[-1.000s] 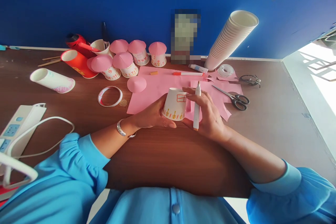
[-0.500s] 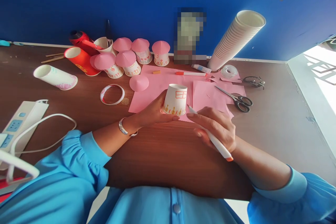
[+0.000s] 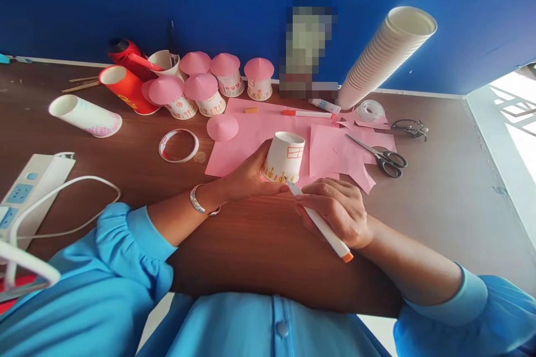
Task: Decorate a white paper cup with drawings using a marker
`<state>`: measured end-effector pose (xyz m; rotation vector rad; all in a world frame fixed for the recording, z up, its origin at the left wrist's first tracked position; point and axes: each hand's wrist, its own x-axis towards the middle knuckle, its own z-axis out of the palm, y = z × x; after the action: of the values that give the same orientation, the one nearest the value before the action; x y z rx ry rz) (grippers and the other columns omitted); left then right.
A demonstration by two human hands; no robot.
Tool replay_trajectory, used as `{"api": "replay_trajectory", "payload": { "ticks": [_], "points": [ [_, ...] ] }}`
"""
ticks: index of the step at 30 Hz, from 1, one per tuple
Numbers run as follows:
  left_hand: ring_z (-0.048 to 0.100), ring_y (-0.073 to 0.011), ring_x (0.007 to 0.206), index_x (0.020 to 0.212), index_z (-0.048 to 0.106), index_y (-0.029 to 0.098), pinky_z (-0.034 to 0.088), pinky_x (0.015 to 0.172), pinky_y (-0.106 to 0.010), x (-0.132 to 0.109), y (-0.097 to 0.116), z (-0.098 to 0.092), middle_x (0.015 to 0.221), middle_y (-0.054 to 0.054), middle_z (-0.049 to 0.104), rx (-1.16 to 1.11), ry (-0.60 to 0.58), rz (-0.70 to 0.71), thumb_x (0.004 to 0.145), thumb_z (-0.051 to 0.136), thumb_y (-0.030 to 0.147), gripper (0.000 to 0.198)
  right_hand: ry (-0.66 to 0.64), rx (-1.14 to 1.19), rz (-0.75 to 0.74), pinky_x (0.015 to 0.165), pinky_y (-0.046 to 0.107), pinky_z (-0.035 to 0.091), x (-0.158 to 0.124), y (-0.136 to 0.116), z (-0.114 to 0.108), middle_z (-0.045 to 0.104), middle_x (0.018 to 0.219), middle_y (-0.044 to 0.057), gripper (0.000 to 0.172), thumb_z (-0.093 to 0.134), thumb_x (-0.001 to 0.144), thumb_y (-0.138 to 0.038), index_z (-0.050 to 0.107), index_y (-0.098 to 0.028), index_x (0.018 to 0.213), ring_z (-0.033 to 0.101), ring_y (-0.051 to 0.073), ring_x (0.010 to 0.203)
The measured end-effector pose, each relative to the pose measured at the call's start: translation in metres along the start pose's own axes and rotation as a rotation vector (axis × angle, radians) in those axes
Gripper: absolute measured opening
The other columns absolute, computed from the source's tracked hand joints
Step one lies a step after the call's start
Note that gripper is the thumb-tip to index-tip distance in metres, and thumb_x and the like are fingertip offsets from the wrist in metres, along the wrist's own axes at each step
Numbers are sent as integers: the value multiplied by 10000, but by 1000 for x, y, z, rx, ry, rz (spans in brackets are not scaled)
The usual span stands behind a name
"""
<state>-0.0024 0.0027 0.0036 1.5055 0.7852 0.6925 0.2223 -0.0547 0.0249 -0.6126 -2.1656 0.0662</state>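
Note:
My left hand [image 3: 251, 173] is closed around a white paper cup [image 3: 285, 150], held upside down over the table. Yellow and orange flowers run along the cup's rim, and an orange window outline sits higher on its side. In my right hand [image 3: 335, 206] is a white marker [image 3: 322, 228] with an orange end. The marker's tip is at the flower band near the cup's lower edge; whether it touches I cannot tell. Behind the cup lies pink paper [image 3: 238, 145], with a loose pink paper cone [image 3: 222, 128] on its left part.
Several decorated cups with pink cone tops [image 3: 201, 88] stand at the back left. Scissors [image 3: 381, 156], a tape roll [image 3: 369, 111] and a tall cup stack [image 3: 387, 56] are to the right. A tape ring [image 3: 178, 145] and power strip [image 3: 31, 189] lie left.
My right hand has moved left and the marker's tip has come from beside the cup to its lower edge. The whole view has shifted slightly.

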Motion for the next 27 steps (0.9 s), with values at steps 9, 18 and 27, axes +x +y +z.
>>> {"api": "replay_trajectory", "payload": {
  "ticks": [9, 18, 27],
  "points": [
    [608, -380, 1319, 1467, 462, 238, 572, 1035, -514, 0, -2, 0, 1462, -176, 600, 44, 5, -3, 751, 901, 408, 856, -31, -1, -1, 586, 297, 531, -4, 3, 2, 736, 873, 74, 263, 643, 929, -23, 634, -142, 1163, 645, 171, 690],
    [595, -378, 1344, 1491, 449, 239, 567, 1059, -518, -1, -2, -1, 1475, -168, 597, 52, -6, 5, 769, 882, 421, 861, -32, -13, -5, 586, 301, 528, -3, 3, 2, 732, 857, 72, 265, 663, 915, -8, 634, -135, 1146, 640, 173, 687],
    [627, -368, 1297, 1483, 454, 239, 586, 1019, -504, -1, 1, 0, 1441, -167, 619, 61, 4, -3, 765, 888, 441, 864, -41, -6, -5, 590, 299, 531, -3, 2, 2, 741, 872, 81, 240, 651, 933, -26, 632, -134, 1147, 637, 172, 694]
  ]
}}
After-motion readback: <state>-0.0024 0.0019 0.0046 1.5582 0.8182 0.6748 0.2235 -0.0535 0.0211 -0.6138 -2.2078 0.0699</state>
